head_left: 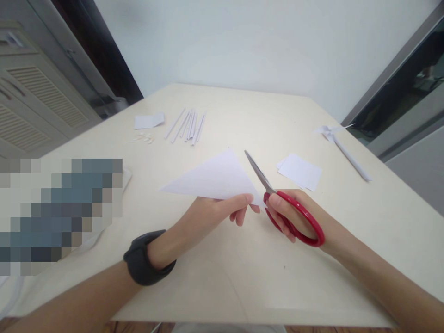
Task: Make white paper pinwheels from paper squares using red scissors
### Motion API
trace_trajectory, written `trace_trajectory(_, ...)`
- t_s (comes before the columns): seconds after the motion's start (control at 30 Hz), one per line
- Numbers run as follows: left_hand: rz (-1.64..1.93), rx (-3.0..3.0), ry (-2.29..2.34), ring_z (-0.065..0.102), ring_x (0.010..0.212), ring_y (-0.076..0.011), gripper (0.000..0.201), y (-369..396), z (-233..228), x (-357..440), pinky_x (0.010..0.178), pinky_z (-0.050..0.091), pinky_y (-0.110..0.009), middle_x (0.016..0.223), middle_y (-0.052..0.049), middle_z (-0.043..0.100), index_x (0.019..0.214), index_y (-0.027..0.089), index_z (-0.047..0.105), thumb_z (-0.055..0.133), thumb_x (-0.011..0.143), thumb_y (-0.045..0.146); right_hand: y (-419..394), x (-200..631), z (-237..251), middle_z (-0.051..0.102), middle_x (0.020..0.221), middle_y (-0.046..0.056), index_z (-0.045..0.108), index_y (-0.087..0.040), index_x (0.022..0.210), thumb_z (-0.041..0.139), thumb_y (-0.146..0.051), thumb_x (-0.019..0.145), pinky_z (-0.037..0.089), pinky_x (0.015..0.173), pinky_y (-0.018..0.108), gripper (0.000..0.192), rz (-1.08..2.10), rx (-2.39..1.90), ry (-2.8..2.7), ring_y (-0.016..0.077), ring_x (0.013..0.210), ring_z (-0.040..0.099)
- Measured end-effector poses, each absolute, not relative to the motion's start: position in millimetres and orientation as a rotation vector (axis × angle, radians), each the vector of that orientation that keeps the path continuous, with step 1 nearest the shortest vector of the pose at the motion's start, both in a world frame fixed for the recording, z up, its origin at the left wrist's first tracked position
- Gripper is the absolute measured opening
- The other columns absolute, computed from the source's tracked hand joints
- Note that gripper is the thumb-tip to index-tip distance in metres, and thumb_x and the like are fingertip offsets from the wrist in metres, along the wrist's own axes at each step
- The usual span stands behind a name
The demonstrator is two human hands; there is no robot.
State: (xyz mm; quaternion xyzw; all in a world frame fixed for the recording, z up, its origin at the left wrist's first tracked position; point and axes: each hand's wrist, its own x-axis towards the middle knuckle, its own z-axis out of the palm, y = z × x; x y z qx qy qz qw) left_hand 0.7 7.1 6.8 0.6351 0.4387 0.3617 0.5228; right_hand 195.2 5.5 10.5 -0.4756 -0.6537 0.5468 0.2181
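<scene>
Left hand [215, 210], black band at the wrist, pinching the near edge of a folded white paper triangle [213, 178] held just above the counter [243, 268]. Right hand [294, 215] closed through the red handles of the scissors [277, 199], blades apparently shut, lying along the triangle's right edge. Right of the triangle: small white paper squares [300, 171]; farther right, a paper pinwheel on a stick [342, 145]. Beyond the triangle: a row of rolled paper sticks [187, 126] and a folded scrap [149, 120].
</scene>
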Motion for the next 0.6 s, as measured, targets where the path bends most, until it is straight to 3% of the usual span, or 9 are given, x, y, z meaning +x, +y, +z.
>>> trace_trajectory(0.17,0.701,1.465,0.934,0.063,0.067,-0.0181,0.034,7.0,7.3,1.7,0.070,0.051,-0.030,0.052,0.000,0.055,0.051,0.017,0.057,0.052,0.083,0.028,6.7,197.7,11.7,0.048,0.051,-0.002,0.045,-0.018,0.061,0.040,-0.051,0.089,0.036,0.047,0.023,0.044,1.509,-1.194,-1.694,0.0092,0.045,0.044)
trace_trajectory(0.3,0.604,1.508,0.879,0.058,0.058,-0.0149,0.025,6.8,11.8,3.2,0.064,0.051,-0.028,0.053,0.001,0.057,0.058,0.018,0.061,0.053,0.081,0.023,2.4,193.2,16.1,0.049,0.056,-0.003,0.048,-0.018,0.068,0.049,-0.048,0.085,0.037,0.048,0.023,0.034,1.587,-1.141,-1.614,0.0097,0.048,0.046)
trace_trajectory(0.43,0.484,1.534,0.933,0.066,0.069,-0.0175,0.023,4.6,14.9,4.6,0.060,0.049,-0.023,0.058,0.000,0.063,0.058,0.018,0.062,0.054,0.080,0.021,0.1,190.8,17.8,0.048,0.059,-0.004,0.049,-0.019,0.073,0.061,-0.035,0.079,0.036,0.047,0.021,0.021,1.578,-1.162,-1.594,0.0084,0.050,0.045)
trace_trajectory(0.6,0.456,1.658,0.944,0.068,0.074,-0.0177,0.027,2.6,14.9,4.5,0.067,0.049,-0.023,0.065,0.000,0.068,0.056,0.018,0.061,0.053,0.081,0.022,0.9,193.0,15.8,0.047,0.058,-0.005,0.051,-0.019,0.075,0.059,-0.027,0.080,0.036,0.047,0.020,0.013,1.594,-1.160,-1.605,0.0080,0.051,0.045)
